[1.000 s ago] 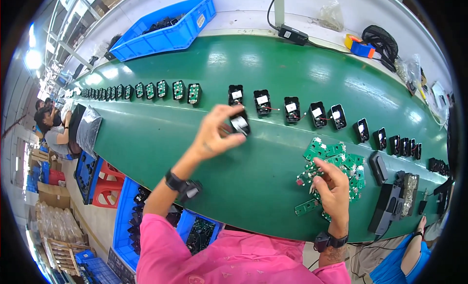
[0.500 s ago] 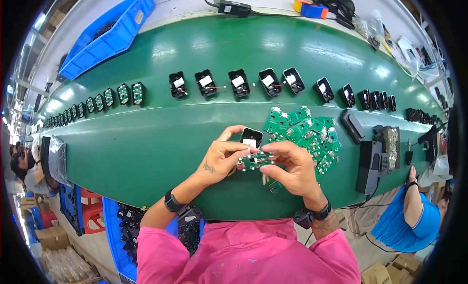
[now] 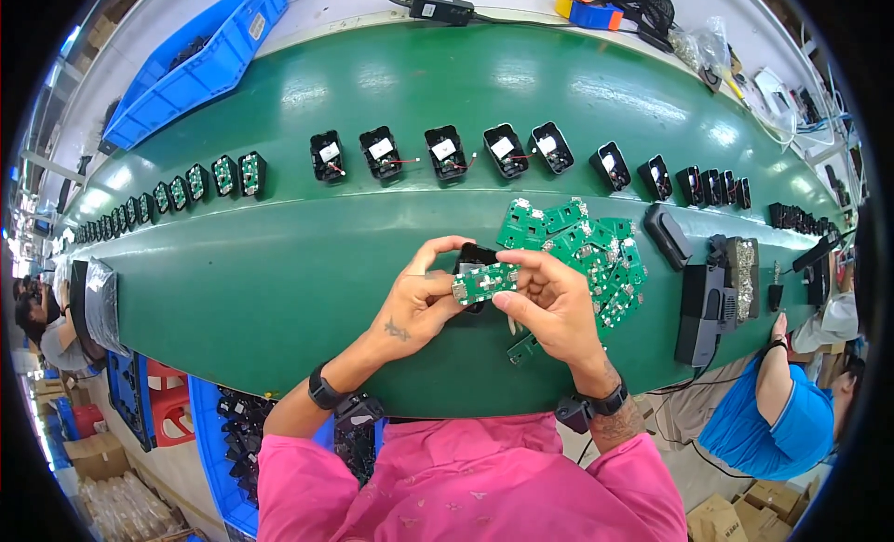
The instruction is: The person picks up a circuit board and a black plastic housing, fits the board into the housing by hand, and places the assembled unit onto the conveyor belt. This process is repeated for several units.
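Note:
My left hand is closed around a small black plastic housing above the green table. In my right hand a green circuit board is pinched between thumb and fingers. The board lies face up across the housing and hides most of it; my left thumb is close to its left end. Whether the board is seated in the housing cannot be made out. Just beyond my right hand is a heap of loose green circuit boards.
Open black housings with white labels, some trailing red wires, stand in a row across the green table. Leftward, the housings hold green boards. A black device stands at right, a blue crate far left. Other people sit nearby.
The circuit board has tilted from nearly edge-on to face up and moved over the housing. My right hand has followed it, and the view has shifted slightly.

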`<control>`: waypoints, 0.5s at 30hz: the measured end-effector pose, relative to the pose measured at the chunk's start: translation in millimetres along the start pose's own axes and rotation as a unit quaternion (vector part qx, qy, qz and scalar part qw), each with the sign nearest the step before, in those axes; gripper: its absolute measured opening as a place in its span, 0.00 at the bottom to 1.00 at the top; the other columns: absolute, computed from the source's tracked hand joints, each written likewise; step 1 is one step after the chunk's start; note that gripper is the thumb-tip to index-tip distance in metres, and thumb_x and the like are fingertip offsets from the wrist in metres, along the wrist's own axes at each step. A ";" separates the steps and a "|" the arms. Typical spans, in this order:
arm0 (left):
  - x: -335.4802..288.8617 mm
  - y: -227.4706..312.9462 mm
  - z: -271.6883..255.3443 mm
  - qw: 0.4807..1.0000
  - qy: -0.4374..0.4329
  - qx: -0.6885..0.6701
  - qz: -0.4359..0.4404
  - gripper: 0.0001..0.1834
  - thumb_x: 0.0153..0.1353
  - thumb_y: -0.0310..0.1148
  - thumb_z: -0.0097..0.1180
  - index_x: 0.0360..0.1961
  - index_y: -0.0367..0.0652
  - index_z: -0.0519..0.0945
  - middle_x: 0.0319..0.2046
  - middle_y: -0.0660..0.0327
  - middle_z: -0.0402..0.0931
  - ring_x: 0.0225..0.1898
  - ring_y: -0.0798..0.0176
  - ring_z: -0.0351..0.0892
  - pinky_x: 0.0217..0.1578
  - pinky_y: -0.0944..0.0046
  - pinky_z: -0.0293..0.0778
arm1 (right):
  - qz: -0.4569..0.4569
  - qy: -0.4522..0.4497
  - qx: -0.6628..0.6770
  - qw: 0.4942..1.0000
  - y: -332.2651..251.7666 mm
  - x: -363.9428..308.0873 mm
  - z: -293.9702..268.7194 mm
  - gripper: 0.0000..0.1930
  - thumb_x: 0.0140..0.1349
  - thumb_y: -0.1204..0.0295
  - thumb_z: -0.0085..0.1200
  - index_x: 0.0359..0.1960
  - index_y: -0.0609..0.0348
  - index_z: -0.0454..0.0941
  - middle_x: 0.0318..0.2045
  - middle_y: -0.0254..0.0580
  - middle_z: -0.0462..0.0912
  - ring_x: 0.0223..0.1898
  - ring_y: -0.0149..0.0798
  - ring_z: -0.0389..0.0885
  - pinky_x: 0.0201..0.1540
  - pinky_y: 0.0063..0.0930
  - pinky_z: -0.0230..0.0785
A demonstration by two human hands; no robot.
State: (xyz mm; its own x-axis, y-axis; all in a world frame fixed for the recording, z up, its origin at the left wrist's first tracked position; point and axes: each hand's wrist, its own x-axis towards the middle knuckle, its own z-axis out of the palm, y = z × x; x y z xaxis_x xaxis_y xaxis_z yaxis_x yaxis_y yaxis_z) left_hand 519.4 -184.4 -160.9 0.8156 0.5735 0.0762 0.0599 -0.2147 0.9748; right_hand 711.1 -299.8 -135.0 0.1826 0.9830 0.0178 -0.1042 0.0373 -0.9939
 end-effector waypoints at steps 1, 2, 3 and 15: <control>0.0 4.1 2.6 1.000 0.003 -0.027 -0.015 0.17 0.59 0.19 0.61 0.50 0.39 0.83 0.64 0.56 0.62 0.47 0.69 0.78 0.39 0.70 0.77 | 0.000 -0.001 -0.001 1.000 1.7 -0.1 0.1 0.22 0.60 0.83 0.61 0.57 0.67 0.74 0.28 0.27 0.72 0.27 0.19 0.73 0.28 0.15 0.67; 0.4 8.2 5.3 0.998 0.005 -0.053 -0.030 0.22 0.58 0.18 0.62 0.55 0.38 0.80 0.64 0.56 0.62 0.51 0.67 0.77 0.42 0.69 0.78 | -0.007 -0.003 -0.031 0.999 4.0 -0.4 0.5 0.22 0.60 0.83 0.62 0.57 0.66 0.74 0.28 0.26 0.72 0.26 0.19 0.72 0.27 0.15 0.65; 1.6 11.6 8.7 0.998 0.006 -0.054 -0.030 0.22 0.58 0.18 0.62 0.55 0.38 0.80 0.64 0.56 0.62 0.51 0.67 0.77 0.42 0.69 0.78 | -0.014 -0.005 -0.061 0.998 5.2 -0.6 1.1 0.22 0.59 0.82 0.63 0.57 0.65 0.75 0.27 0.26 0.72 0.26 0.18 0.70 0.27 0.14 0.63; 4.0 26.4 7.0 0.950 0.056 -0.285 -0.118 0.34 0.61 0.23 0.61 0.68 0.39 0.65 0.56 0.54 0.74 0.54 0.63 0.77 0.54 0.63 0.76 | -0.142 0.044 -0.236 0.960 6.0 5.2 5.1 0.25 0.55 0.79 0.64 0.57 0.59 0.78 0.43 0.39 0.77 0.36 0.27 0.74 0.40 0.21 0.70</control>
State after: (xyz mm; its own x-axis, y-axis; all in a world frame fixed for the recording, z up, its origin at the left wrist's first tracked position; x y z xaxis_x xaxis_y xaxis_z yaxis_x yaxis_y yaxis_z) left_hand 528.2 -193.4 -136.3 0.7493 0.6404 -0.1687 -0.1135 0.3751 0.9200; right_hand 706.5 -293.5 -140.4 0.2218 0.9258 0.3061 0.4127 0.1953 -0.8897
